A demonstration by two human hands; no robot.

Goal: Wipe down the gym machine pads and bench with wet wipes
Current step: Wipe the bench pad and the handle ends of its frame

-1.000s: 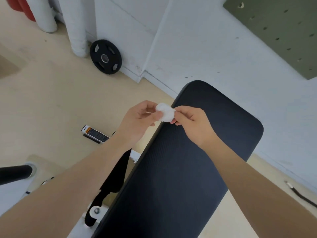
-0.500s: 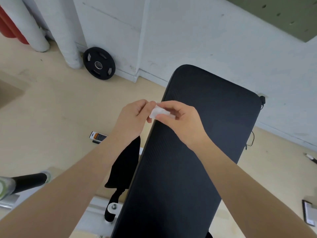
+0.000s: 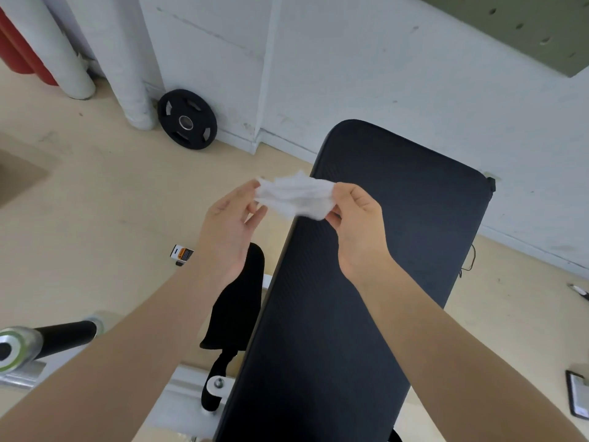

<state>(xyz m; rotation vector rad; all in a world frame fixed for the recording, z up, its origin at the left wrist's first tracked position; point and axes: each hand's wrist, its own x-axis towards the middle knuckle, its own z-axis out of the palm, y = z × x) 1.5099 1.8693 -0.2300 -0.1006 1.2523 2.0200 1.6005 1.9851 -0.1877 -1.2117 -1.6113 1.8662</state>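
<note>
Head view shows the left hand (image 3: 228, 228) and right hand (image 3: 357, 224) each pinching one edge of the wet wipe (image 3: 294, 194), both grips clamped on it. They hold it in the air above the padded bench (image 3: 366, 282), at about twelve o'clock from the wrists, likely to spread it flat before wiping. Half a second ago it was a small wad between nearly touching fingertips; now it is stretched open.

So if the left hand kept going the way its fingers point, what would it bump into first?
The wipe it already pinches, then probably the right hand holding the other end, though depth is hard to judge.
</note>
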